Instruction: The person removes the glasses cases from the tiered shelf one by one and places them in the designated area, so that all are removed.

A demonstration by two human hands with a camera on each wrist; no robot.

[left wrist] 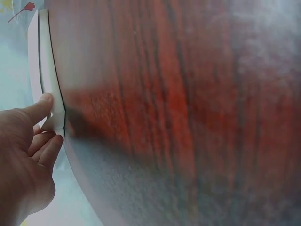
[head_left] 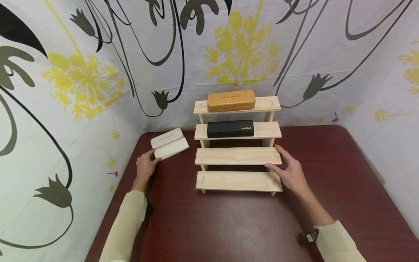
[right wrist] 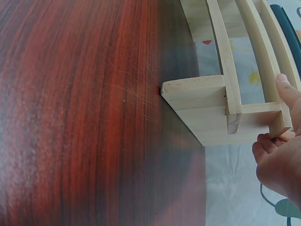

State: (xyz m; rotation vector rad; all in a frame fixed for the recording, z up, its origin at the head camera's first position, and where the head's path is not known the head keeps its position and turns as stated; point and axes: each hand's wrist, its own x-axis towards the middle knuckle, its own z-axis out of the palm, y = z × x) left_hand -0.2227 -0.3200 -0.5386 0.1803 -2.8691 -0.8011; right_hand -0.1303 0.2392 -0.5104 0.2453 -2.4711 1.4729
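Note:
At the table's back left lies a white glasses case with a flap line across its top. My left hand pinches its near left corner, thumb on one side and fingers curled at the other. Toward the middle stands a stepped rack of pale wood with several tiers. My right hand grips the right end of its second tier from the bottom, the thumb along the front edge and the fingers tucked round the end.
A tan glasses case sits on the rack's top tier, and a black glasses case on the tier below it. The dark red table meets a floral cloth at the back and sides.

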